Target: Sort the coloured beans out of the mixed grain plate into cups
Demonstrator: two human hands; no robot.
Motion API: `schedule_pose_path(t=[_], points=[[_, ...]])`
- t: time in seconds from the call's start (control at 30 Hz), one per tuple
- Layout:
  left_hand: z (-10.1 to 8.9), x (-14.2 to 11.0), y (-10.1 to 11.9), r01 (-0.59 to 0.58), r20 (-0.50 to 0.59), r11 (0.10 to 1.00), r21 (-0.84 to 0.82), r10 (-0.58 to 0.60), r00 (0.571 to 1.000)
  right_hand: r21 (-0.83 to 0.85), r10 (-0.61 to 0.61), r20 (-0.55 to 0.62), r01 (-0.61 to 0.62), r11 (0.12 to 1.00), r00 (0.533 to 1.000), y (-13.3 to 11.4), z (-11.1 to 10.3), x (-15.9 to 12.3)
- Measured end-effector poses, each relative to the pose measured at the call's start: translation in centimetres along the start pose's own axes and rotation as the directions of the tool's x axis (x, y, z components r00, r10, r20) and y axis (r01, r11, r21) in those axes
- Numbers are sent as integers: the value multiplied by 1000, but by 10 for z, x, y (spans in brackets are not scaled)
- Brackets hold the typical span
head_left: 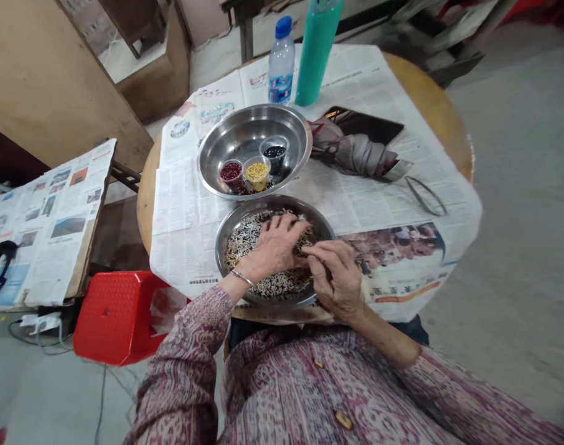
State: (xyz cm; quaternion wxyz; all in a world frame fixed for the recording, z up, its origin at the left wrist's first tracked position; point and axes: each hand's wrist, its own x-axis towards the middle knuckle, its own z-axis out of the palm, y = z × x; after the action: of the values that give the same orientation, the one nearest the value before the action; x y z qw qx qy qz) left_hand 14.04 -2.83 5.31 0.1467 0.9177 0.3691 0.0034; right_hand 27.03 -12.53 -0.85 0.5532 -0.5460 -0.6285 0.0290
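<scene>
A steel bowl (222, 252) in front of me holds mixed white, yellow, red and black beans or grains (247, 238). Over this mix lies my left hand (282, 242), palm down with its fingers spread. My right hand (337, 277) is above the bowl's right side, thumb and fingers pinched together; whatever they hold, if anything, is too small to make out. Just behind stands a larger steel basin (254, 117) with three clear cups inside: dark red beans (230, 171), yellow grains or beans (256, 172) and black beans (275, 151).
Newspaper (180, 204) covers the round table (448, 130). At the back stand a blue-capped water bottle (282, 65) and a teal bottle (317, 55). A folded umbrella (356, 153) and a dark phone or tablet (369, 125) lie right of the basin. A red stool (110, 315) is at left.
</scene>
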Motion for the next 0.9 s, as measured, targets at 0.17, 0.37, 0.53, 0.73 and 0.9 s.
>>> schedule_pose_path(t=[0.17, 0.37, 0.53, 0.73, 0.9], points=[[6, -11, 0, -234, 180, 970, -71, 243, 953, -6, 54, -48, -54, 999, 997, 2, 4, -2], [-10, -57, -16, -164, 184, 986, -21, 165, 969, -1, 127, -40, -127, 992, 991, 4, 7, -2], [-30, -94, -21, 2, 132, 999, 38, -7, 991, 66, 148, -20, -146, 987, 989, 4, 7, 0], [-31, -108, -8, 154, 121, 988, -10, -152, 981, 79, 144, -22, -142, 987, 989, 4, 7, 1], [-15, -86, -1, 170, 155, 983, -75, -157, 975, 83, 135, -23, -133, 988, 991, 4, 8, 2]])
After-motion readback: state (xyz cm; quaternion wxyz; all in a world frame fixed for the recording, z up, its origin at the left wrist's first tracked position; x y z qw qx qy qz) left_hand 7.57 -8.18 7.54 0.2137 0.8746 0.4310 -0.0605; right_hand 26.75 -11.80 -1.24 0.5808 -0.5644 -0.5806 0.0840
